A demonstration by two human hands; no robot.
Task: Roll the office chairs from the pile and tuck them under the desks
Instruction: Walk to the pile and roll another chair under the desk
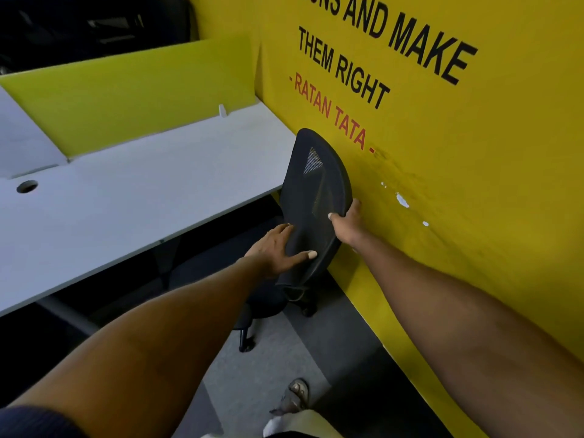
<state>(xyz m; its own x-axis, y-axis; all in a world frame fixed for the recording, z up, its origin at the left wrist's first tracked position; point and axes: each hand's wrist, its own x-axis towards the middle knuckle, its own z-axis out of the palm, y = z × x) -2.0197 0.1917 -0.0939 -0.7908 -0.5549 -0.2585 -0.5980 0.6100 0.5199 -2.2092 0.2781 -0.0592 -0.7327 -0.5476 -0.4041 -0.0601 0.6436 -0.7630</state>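
Pressing the chair (316, 191), left hand (275, 248) lies flat; right hand (347, 224) grips it.

Even light brightens the yellow wall (474, 159) at right, my view darkens under the desk (126, 203), and edges bow and soften.

Grey carpeted floor (284, 358), bounded at right by yellow wall (474, 200). Standing on it: black chair (316, 191) on castors (246, 346), just beside wall; sandalled foot (295, 395), nearer. Grey desk (126, 191) at left, with cable hole (27, 186) and green divider (132, 90) along rear.
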